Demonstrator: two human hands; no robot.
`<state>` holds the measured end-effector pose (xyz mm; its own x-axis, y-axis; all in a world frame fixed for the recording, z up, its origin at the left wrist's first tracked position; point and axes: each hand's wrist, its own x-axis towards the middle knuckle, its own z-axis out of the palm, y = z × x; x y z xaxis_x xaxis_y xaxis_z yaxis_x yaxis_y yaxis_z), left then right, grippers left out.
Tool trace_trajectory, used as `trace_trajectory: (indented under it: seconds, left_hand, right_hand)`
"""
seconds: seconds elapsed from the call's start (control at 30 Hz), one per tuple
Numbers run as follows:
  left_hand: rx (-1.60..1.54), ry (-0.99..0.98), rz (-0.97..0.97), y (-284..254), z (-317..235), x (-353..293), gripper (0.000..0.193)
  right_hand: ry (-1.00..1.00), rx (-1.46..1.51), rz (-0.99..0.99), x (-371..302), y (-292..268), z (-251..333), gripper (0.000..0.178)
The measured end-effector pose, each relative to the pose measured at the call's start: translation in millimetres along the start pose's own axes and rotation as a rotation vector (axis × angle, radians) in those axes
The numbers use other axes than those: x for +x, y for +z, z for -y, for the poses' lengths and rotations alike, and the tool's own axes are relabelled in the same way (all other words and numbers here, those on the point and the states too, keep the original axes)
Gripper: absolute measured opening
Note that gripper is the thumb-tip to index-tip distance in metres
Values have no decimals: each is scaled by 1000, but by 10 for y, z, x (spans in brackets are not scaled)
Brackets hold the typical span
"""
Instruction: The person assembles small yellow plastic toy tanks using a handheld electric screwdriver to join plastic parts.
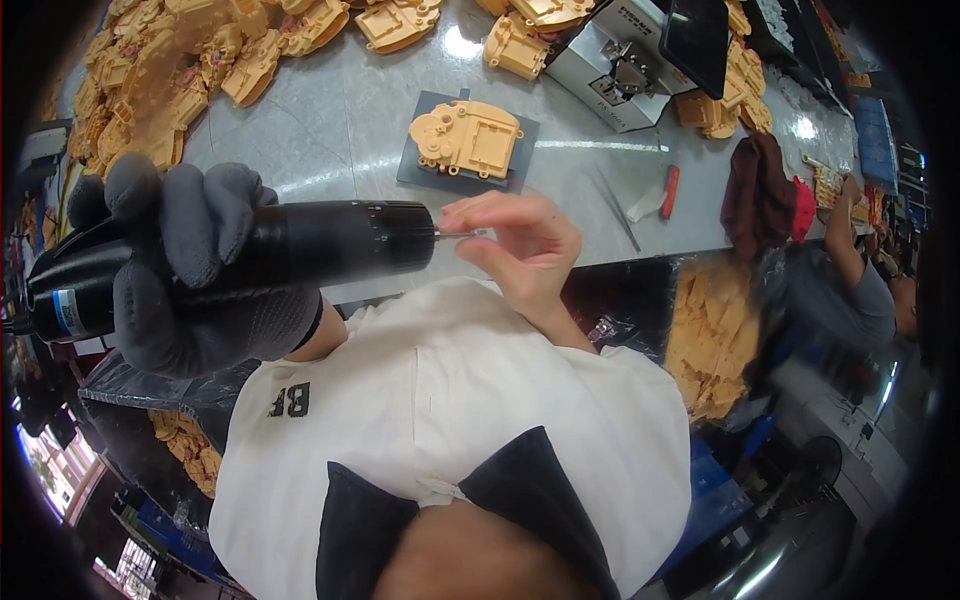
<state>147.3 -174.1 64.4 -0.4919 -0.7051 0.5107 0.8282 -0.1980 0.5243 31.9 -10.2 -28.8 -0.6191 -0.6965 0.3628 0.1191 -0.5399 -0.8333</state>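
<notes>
My left hand, in a grey glove, is wrapped round the body of a black electric screwdriver. The tool lies level, its nose toward the right. A thin metal bit sticks out of that nose. My bare right hand pinches about the bit's end with thumb and forefinger. Whether a screw sits at the tip is too small to tell. Beyond the hands, a yellow-orange plastic housing rests on a dark square fixture plate on the grey table.
Many similar housings are heaped at the far left. A white box with a dark phone-like device stands far right. Tweezers, a red-handled blade and a maroon cloth lie rightward. Another person's arm shows at right.
</notes>
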Motion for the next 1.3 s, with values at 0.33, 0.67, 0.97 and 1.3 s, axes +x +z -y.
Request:
trace_trajectory:
  seconds: [0.33,0.67,0.97,1.3]
  left_hand:
    - [488,185,61,-230,484,76,46]
    - [631,57,55,-182,863,54,57]
    - [599,57,37,-79,870,7,60]
    - [735,79,37,-55,836,-77,55]
  right_hand:
    - [107,-386,-238,-215,-498,-58,56]
    - [50,-504,-407,-288,-685,7,35]
    - [29,-475,-430,-295,-682,19,26]
    - [21,-474,-445,-289,-628,52,23]
